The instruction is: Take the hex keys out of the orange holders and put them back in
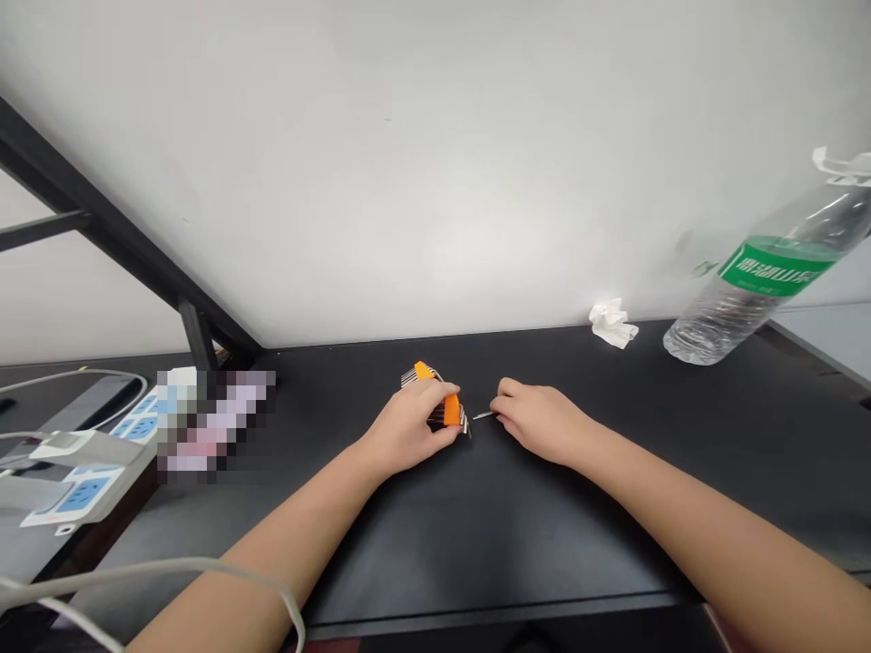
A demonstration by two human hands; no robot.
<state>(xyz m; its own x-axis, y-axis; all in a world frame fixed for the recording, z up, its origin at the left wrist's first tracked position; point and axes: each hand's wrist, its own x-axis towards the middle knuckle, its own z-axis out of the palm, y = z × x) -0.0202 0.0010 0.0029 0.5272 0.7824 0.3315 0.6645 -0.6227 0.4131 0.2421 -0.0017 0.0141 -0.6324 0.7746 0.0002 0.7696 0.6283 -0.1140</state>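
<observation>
L grip (412, 419): closed round orange holder (452, 410), fingers across top, thumb low at R end; firm hold, by the look of it.
R grip (535, 419): pinched tight on one thin metal key (482, 415), tip pointing L twd holder; exact finger contact too small to tell.
Holder: mid-bench (476, 535), just L of key, small gap btwn; partly hidden under L fingers.
Loose ends (409, 377): fanned out at holder's far L side, a few more at R end; prob. other keys, type too small to tell.
Steadying: best done w/ L wrist low, to stop holder skidding on smooth bench.
Pinch: prob. best nr key's middle, tip free, to avoid rolling btwn fingertips.
Lining up: judge key's angle vs. holder before any contact; thumb clear of metal ends, poss. snag.
Far R: bottle (779, 272) & tissue (612, 324), nr wall, well apart from hands.
L side: strip (85, 492); cable (183, 564) across view of L forearm, touching or not, can't tell.
</observation>
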